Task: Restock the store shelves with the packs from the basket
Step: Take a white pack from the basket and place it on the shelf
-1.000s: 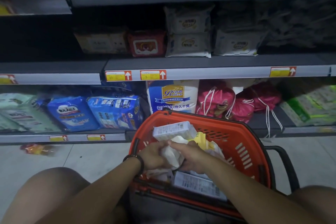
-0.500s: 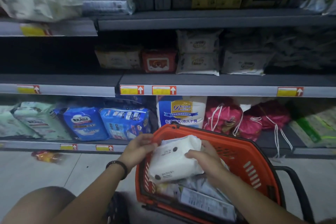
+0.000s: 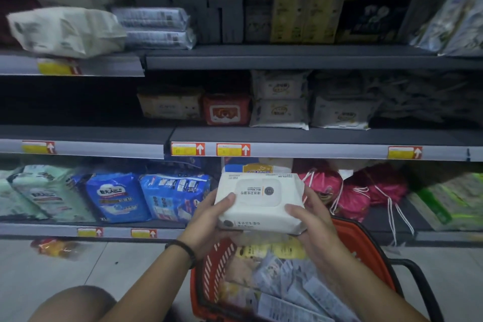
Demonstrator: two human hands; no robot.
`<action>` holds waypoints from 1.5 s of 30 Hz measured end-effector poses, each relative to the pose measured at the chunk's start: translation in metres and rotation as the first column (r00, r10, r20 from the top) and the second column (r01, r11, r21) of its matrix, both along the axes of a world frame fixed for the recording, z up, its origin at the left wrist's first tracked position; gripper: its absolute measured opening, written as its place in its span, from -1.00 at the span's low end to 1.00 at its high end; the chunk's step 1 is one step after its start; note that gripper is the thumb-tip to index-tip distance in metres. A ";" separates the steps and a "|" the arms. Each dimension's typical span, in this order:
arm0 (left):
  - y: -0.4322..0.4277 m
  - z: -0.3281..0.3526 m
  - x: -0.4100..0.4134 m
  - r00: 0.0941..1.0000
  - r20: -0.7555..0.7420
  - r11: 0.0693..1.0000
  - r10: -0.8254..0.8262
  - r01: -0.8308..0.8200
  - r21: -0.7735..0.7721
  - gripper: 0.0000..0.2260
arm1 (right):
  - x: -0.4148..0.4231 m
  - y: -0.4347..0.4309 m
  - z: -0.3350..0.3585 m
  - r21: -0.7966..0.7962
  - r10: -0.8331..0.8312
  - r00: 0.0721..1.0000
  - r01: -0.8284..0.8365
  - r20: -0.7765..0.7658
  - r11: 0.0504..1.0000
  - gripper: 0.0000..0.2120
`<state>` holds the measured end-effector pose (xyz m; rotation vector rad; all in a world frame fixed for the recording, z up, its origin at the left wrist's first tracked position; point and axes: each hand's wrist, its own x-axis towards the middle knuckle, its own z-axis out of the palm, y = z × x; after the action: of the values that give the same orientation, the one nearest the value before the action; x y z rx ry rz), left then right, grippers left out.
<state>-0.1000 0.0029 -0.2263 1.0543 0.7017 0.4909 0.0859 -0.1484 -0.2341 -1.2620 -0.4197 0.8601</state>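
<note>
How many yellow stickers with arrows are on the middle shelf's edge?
4 on the middle shelf: a far-left tag, two middle tags side by side above the white pack, and a far-right tag. None seems hidden.

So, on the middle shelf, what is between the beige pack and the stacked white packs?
A single red pack lies there, as the head view shows.

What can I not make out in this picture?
Head view only.
- Far part of basket: hidden behind pack, left hand and right hand.
- Near side of basket: cut off by bottom edge.
- Print on price tags: too small, blurred.
- Goods on top shelf: dark, blurred.
</note>
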 end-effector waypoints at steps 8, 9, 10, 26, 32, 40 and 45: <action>0.010 0.050 -0.016 0.989 0.113 0.990 0.093 -0.104 0.094 -0.61 | -0.023 0.004 0.057 0.014 0.066 0.887 -0.081 0.457 0.997 -0.17; 0.013 0.059 -0.023 0.987 0.141 0.986 0.081 -0.101 0.135 -0.57 | -0.027 0.008 0.067 0.033 0.056 0.876 -0.082 0.480 0.996 -0.22; 0.017 0.069 -0.032 0.984 0.165 0.976 0.066 -0.098 0.194 -0.50 | -0.031 0.014 0.078 0.039 0.043 0.862 -0.072 0.505 0.997 -0.26; 0.176 0.267 -0.179 0.797 0.476 0.501 0.373 -0.605 0.619 -0.34 | -0.152 0.244 0.320 0.259 0.008 0.644 -0.319 0.765 0.912 -0.43; 0.254 0.310 -0.191 0.683 0.467 0.169 0.561 -0.647 0.743 -0.49 | -0.172 0.340 0.362 0.253 -0.015 0.658 -0.267 0.753 0.930 -0.48; 0.300 0.313 -0.179 0.658 0.235 0.243 0.716 -0.550 0.799 -0.45 | -0.172 0.403 0.363 -0.014 0.057 0.478 -0.092 0.876 0.996 -0.78; 0.303 0.320 -0.181 0.660 0.159 0.291 0.734 -0.517 0.805 -0.42 | -0.171 0.401 0.368 -0.084 0.123 0.460 -0.103 0.880 0.991 -0.74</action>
<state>-0.2815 0.3055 0.0935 1.7089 1.1923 1.5419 -0.0847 0.2522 0.1343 -1.6593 -1.3642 0.2105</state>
